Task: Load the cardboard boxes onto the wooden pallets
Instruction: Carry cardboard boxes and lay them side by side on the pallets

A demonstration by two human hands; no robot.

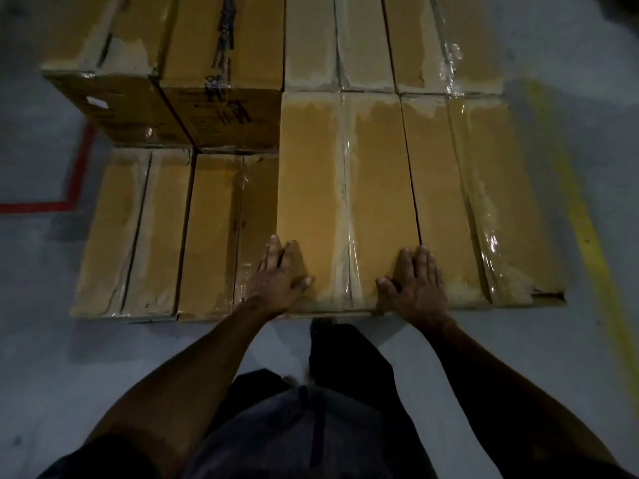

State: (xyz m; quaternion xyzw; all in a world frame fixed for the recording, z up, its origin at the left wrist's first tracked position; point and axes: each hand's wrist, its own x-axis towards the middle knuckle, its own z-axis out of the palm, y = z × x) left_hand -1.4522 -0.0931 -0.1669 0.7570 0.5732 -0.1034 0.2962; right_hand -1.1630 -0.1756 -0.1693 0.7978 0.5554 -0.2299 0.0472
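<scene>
Cardboard box lies in the near row of the stack, flush between neighbouring boxes. Left hand and right hand rest flat, fingers spread, on its near end, apparently squaring it. Pallet is hidden beneath.

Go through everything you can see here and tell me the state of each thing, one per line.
Left hand: open, flat on the near middle box.
Right hand: open, flat on the same box.
Near middle box: taped shut, upper layer.
Two lower boxes: taped shut, nothing on them.
Printed boxes: closed, stacked, tape torn.
</scene>
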